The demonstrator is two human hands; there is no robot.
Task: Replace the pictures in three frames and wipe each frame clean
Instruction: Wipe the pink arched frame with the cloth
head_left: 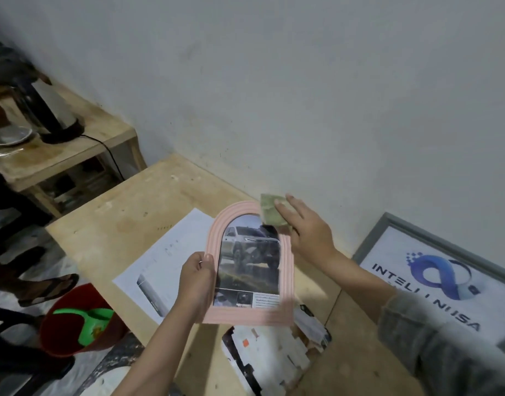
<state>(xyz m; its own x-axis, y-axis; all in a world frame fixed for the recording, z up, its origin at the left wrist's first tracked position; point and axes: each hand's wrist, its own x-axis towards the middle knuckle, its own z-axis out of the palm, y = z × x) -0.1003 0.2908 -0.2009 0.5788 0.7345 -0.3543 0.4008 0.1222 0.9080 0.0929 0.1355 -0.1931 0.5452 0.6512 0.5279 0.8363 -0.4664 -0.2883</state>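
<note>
A pink arched frame [285, 281] with a car picture in it is held tilted above the wooden table [137, 212]. My left hand [197, 281] grips its left edge. My right hand [305, 227] presses a folded greenish cloth [271, 210] against the frame's top right corner. A grey rectangular frame [371, 241] with a blue logo picture lies at the right. Under the pink frame a torn printed picture [268, 358] lies on the table.
A white printed sheet [160, 261] lies left of the pink frame. A red bucket [60, 332] with a green scoop stands on the floor at the left. A kettle [48, 110] and a plate sit on a side table [74, 150]. A wall stands close behind.
</note>
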